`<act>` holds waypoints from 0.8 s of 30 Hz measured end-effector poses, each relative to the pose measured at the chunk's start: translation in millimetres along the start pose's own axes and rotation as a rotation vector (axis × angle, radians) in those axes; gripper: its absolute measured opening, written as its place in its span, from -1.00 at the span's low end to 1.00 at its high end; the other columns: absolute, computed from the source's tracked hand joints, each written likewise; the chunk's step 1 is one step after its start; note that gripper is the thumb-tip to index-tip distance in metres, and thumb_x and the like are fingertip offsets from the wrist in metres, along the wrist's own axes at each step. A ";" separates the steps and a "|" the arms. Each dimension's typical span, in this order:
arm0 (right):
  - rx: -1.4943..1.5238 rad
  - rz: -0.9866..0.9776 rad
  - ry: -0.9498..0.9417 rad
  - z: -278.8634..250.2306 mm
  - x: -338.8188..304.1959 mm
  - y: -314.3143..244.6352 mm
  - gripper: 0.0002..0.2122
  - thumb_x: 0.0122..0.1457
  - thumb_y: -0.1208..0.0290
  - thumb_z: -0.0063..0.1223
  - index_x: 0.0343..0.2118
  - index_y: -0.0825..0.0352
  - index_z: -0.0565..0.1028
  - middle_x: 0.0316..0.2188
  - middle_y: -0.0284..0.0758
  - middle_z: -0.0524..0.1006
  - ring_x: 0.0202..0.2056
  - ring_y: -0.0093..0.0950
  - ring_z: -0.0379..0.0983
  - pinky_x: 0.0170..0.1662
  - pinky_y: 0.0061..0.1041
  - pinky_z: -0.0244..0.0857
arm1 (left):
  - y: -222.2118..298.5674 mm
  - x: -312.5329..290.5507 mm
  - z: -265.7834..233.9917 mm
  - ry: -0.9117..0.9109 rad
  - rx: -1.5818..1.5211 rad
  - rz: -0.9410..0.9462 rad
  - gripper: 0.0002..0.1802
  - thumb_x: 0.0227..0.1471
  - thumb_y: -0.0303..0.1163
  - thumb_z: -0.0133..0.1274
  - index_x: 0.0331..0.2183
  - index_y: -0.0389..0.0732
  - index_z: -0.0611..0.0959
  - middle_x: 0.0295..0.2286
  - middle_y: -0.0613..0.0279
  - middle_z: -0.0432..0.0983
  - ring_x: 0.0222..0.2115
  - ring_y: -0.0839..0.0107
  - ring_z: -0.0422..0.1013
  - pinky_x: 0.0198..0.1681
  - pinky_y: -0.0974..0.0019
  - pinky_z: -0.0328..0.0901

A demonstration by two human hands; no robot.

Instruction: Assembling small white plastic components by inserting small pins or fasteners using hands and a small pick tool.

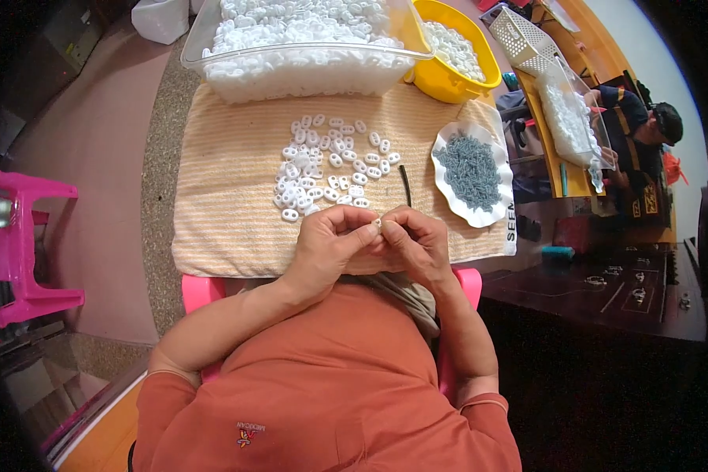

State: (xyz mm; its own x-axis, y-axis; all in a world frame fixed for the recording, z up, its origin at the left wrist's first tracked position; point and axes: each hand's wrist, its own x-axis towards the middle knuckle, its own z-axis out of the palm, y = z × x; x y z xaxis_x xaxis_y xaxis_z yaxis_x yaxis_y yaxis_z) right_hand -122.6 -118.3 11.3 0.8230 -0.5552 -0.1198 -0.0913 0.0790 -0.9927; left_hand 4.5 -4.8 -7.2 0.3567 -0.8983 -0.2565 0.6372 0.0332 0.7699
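Note:
My left hand [332,245] and my right hand [422,245] meet at the near edge of a striped towel [228,228]. Thumbs and fingers of both are pinched together on a small white plastic piece [377,223], mostly covered by the fingertips. Just beyond my left hand, many oval white plastic pieces with two holes [336,160] lie loose on the towel. A short black stick [405,186] rests past my right hand. To its right, a white wavy-rimmed dish [442,182] holds a heap of tiny grey slender parts [470,171].
A clear bin [307,57] full of white pieces stands at the back, beside a yellow basin [492,75] of similar pieces. Pink stool [27,244] at left. At right, another person [637,130] sits by a table with a clear bin [570,118] and a white basket [519,39].

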 end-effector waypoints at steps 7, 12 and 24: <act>0.040 0.058 -0.015 -2.7 2.3 -8.5 -0.87 0.24 0.50 -0.03 -0.38 0.44 0.50 -0.47 -0.40 0.52 -0.39 -0.68 0.42 -0.28 -0.67 0.32 | 1.3 1.2 0.7 0.025 -0.044 -0.029 -0.82 0.05 -0.54 0.11 -0.26 -0.38 0.56 -0.41 0.24 0.54 -0.42 0.59 0.46 -0.30 0.53 0.38; 0.072 0.114 -0.016 -5.5 2.4 -8.5 -0.88 0.23 0.52 -0.03 -0.33 0.45 0.51 -0.43 -0.39 0.54 -0.40 -0.67 0.43 -0.28 -0.66 0.34 | 6.4 0.5 0.8 0.039 -0.101 -0.068 -0.82 0.05 -0.54 0.11 -0.25 -0.38 0.56 -0.41 0.23 0.55 -0.42 0.59 0.46 -0.30 0.55 0.39; 0.104 0.083 -0.011 -6.5 4.0 -2.8 -0.90 0.19 0.55 0.04 -0.28 0.45 0.52 -0.41 -0.38 0.55 -0.39 -0.67 0.44 -0.30 -0.69 0.34 | 7.3 0.1 0.2 0.029 -0.122 -0.077 -0.80 0.07 -0.54 0.09 -0.22 -0.38 0.53 -0.38 0.19 0.54 -0.40 0.53 0.49 -0.29 0.51 0.43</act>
State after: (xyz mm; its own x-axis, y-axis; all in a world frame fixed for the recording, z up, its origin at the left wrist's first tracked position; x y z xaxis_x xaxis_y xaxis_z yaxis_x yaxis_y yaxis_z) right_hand -122.7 -126.1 13.5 0.8213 -0.5340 -0.2007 -0.1008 0.2103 -0.9724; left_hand 9.0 -4.7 -1.5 0.3221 -0.8873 -0.3302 0.7409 0.0191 0.6714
